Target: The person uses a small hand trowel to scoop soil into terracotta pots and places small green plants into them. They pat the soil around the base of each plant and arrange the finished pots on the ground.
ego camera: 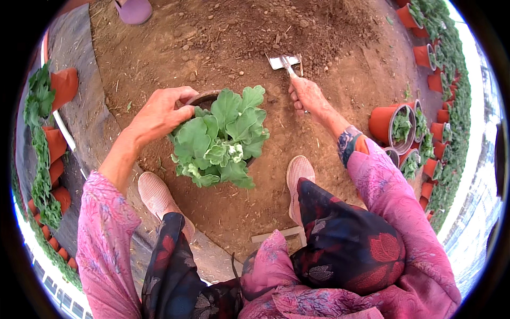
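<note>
A leafy green potted plant (223, 135) with pale buds stands on the soil between my feet. My left hand (165, 109) grips the rim of its pot (207, 97) at the upper left, the thumb beside the leaves. Most of the pot is hidden under the foliage. To the right, my right hand (306, 93) is closed around the handle of a small metal hand trowel (285, 62). The trowel's blade lies at the near edge of loose, crumbly soil (275, 28).
Terracotta-coloured pots (382, 123) with plants lie tipped at the right, beside a long row of potted plants. More such pots (63, 85) line the left, by dark ground fabric (75, 52). A purple shoe (135, 11) is at the top left.
</note>
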